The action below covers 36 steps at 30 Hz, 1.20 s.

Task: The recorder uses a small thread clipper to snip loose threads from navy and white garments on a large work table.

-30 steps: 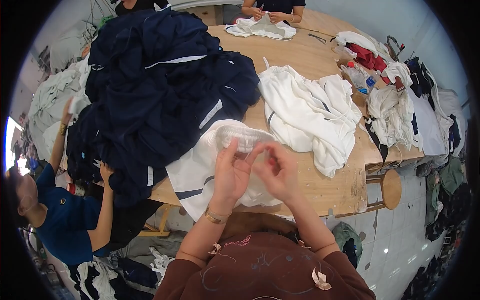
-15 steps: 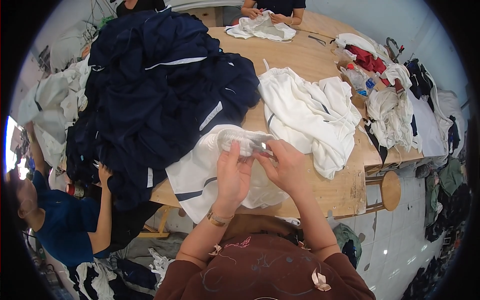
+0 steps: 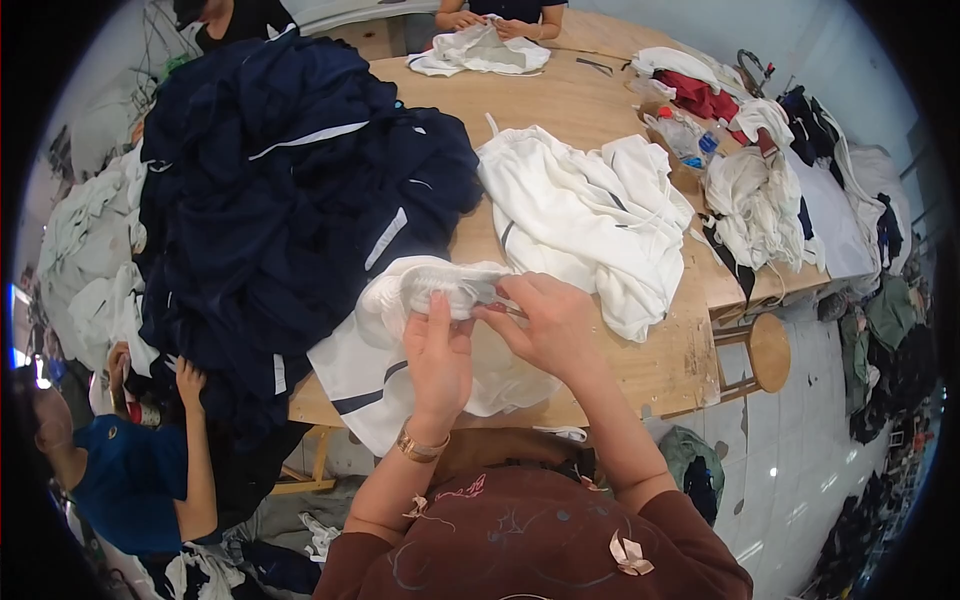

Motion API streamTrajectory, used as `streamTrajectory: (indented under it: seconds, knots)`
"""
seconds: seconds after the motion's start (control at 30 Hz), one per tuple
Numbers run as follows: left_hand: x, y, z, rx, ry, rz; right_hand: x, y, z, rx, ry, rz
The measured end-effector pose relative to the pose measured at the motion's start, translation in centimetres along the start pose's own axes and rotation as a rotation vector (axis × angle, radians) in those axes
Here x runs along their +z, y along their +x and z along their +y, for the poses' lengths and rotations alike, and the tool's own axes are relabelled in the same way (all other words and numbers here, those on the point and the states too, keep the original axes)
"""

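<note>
White pants [image 3: 350,360] with a dark stripe lie partly on the table edge in front of me, their gathered waistband [image 3: 435,282] raised. My left hand [image 3: 438,355] pinches that waistband, thumb on top. Against the band's right end, my right hand [image 3: 545,325] is closed, fingertips together round a small slim metal tool [image 3: 513,311], mostly hidden by the fingers. Both hands nearly meet there. Just beyond my right hand lies another white garment [image 3: 590,220] with dark stripes and a drawstring.
A big heap of navy garments [image 3: 270,190] fills the table's left. White clothes, a red cloth [image 3: 695,97] and a plastic bag [image 3: 680,135] crowd the right. A co-worker in blue [image 3: 125,480] stands left; another handles a white garment [image 3: 480,50] across the wooden table [image 3: 540,100]. A stool [image 3: 768,353] stands right.
The view has shifted slightly, so the table's things sit further left. My hands keep their hold on the waistband. The left co-worker's hands have come together by the navy heap.
</note>
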<state>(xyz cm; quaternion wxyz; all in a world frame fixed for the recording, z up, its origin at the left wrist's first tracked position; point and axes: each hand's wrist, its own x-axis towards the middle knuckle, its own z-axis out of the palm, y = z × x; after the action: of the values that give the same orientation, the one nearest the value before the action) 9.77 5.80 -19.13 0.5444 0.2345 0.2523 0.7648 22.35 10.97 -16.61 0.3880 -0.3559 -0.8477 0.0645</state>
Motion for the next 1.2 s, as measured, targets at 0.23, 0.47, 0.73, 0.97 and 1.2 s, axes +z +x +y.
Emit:
streamTrajectory:
  seconds: [0.23,0.47,0.73,0.97,1.2]
  knots:
    - [-0.2,-0.1,-0.3,0.042,0.043,0.006,-1.2,0.6,-0.1,-0.021,-0.013,-0.050]
    - [-0.3,0.0,-0.3,0.055,0.057,-0.013,-0.8,0.4,0.1,0.017,0.066,-0.060]
    - [-0.1,0.2,-0.2,0.030,0.000,0.008,-0.5,0.3,-0.5,0.403,0.537,0.018]
    - [0.3,-0.2,-0.8,0.059,0.066,-0.057,1.2,1.5,-1.5,0.432,0.598,0.027]
    - [-0.2,-0.1,-0.8,0.066,0.027,-0.034,1.9,0.6,-1.8,0.398,0.684,0.064]
